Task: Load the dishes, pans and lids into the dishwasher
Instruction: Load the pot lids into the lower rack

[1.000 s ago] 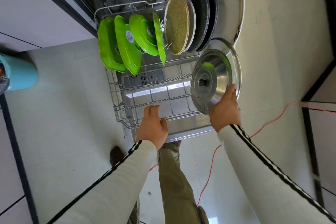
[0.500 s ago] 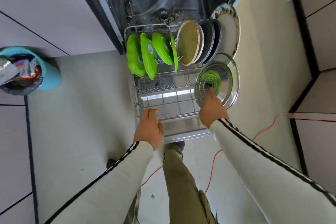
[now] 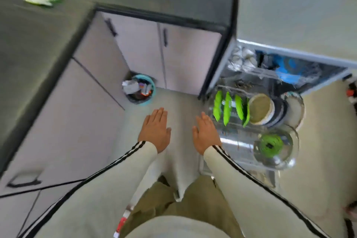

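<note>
Both hands are flat with straight fingers and hold nothing: the left hand point(image 3: 154, 131) and right hand point(image 3: 206, 135) hover mid-frame above the floor point(image 3: 179, 106). At the right of the frame, the dishwasher's lower rack point(image 3: 237, 141) carries green plates point(image 3: 228, 108) on edge, and the steel lid point(image 3: 278, 147) sits at its lower-right end. A teal bin point(image 3: 140, 90) stands near the centre.
</note>
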